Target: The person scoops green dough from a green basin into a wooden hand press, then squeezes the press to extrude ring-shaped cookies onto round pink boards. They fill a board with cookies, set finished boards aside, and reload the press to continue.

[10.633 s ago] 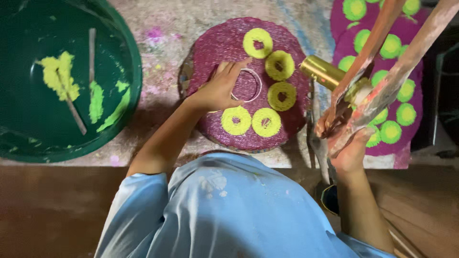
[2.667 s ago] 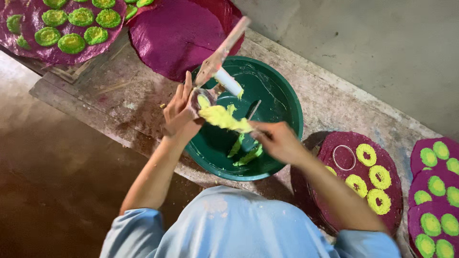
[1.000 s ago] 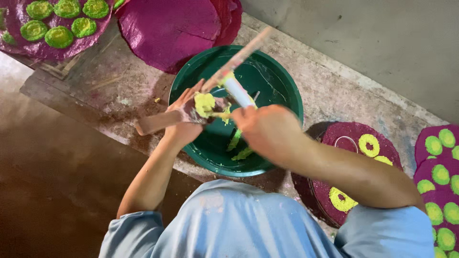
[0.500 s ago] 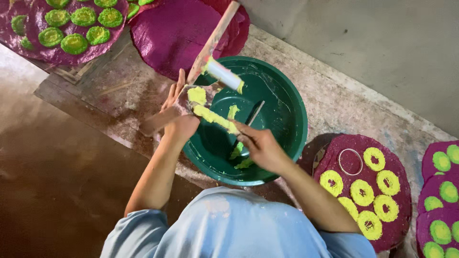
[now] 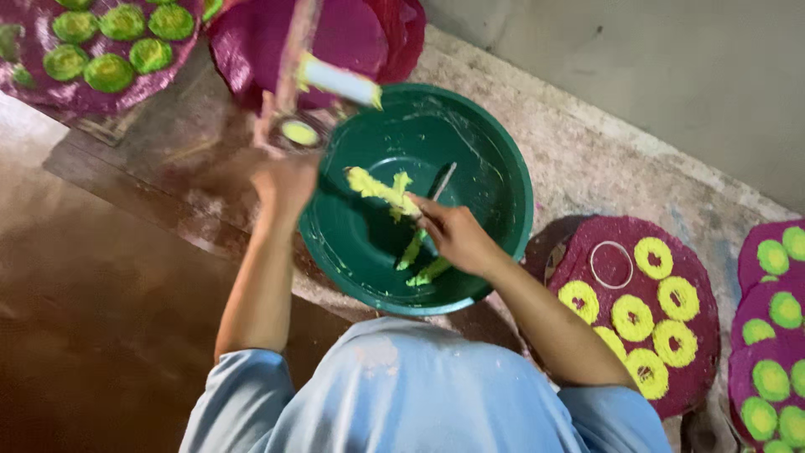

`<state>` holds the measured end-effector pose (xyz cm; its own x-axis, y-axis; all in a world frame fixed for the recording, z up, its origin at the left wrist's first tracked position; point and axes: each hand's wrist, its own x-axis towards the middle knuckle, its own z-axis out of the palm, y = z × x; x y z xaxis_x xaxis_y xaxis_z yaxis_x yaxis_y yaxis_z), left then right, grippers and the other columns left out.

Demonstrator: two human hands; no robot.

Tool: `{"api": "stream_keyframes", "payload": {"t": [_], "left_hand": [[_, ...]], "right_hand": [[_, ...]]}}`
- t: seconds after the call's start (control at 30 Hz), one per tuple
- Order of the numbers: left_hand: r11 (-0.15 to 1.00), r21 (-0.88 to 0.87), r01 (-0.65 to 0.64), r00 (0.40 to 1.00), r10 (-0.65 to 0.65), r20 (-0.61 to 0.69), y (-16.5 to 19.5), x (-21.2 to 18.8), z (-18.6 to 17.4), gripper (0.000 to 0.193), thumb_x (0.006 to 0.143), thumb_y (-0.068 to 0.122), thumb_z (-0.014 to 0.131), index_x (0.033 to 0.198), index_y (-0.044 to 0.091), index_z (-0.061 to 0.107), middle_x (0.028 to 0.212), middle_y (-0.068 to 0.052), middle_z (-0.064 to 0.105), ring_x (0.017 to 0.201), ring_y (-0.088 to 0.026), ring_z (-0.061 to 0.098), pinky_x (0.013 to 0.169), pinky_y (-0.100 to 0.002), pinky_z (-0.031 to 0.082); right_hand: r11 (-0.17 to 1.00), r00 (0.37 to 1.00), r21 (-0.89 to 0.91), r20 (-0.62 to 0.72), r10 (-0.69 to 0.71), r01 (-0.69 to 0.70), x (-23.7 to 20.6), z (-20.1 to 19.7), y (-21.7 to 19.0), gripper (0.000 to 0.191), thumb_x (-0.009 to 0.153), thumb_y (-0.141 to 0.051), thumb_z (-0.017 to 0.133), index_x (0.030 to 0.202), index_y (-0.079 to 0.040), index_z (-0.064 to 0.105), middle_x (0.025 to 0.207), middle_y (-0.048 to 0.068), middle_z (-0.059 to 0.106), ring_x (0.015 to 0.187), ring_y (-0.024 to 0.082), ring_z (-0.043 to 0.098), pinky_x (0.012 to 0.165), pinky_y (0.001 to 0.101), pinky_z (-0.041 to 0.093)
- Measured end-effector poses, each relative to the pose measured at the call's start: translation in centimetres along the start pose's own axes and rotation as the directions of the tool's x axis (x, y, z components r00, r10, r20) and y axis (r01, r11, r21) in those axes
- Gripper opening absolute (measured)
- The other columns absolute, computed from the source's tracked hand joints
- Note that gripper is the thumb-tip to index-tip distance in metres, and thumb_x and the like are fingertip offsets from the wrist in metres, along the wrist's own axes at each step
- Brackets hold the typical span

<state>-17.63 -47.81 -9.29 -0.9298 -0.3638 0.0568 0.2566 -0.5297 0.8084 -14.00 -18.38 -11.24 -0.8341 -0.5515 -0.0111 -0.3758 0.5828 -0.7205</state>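
A green basin [image 5: 495,159] with smears of yellow-green dough sits in front of me. My left hand [image 5: 283,180] grips a hand press [image 5: 298,101] with long wooden handles, raised over the basin's left rim; its cup shows dough inside. My right hand [image 5: 453,235] is inside the basin, shut on a strip of yellow-green dough [image 5: 377,186] that it lifts off the bottom. A thin stick [image 5: 442,180] leans inside the basin behind that hand.
A purple round mat [image 5: 696,369] at the right carries several yellow dough rings and a metal ring [image 5: 611,264]. More purple mats with green rings lie at the far right [image 5: 776,335] and top left [image 5: 50,92]. A bare purple mat [image 5: 369,42] lies behind the basin.
My left hand has swung the press upright, further left of the basin. My right hand has dipped into the basin and picked up a strip of dough.
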Motion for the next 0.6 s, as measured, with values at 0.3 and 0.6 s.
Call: {"api": "stream_keyframes", "payload": {"t": [0.3, 0.6], "left_hand": [[0.973, 0.228, 0.024, 0.991, -0.052, 0.121, -4.0, -5.1, -1.7, 0.035, 0.08, -0.003, 0.066, 0.114, 0.005, 0.062, 0.097, -0.01, 0.061, 0.085, -0.018, 0.06, 0.07, -0.033, 0.052], [0.641, 0.111, 0.759, 0.494, -0.679, 0.543, -4.1, -17.1, 8.4, 0.072, 0.061, -0.002, 0.072, 0.131, 0.01, 0.059, 0.12, -0.002, 0.071, 0.114, -0.016, 0.066, 0.092, -0.034, 0.055]], "right_hand": [[0.988, 0.994, -0.147, 0.104, -0.022, 0.038, 1.7, 0.4, 2.3, 0.077, 0.098, -0.023, 0.065, 0.16, 0.002, 0.027, 0.147, 0.031, 0.046, 0.134, 0.045, 0.053, 0.113, 0.0473, 0.045], [0.073, 0.866, 0.866, -0.485, -0.121, 0.495, -6.0, -7.0, -6.9, 0.089, 0.1, -0.042, 0.066, 0.164, -0.008, 0.015, 0.159, 0.024, 0.038, 0.128, 0.044, 0.058, 0.091, 0.0561, 0.057]]}}
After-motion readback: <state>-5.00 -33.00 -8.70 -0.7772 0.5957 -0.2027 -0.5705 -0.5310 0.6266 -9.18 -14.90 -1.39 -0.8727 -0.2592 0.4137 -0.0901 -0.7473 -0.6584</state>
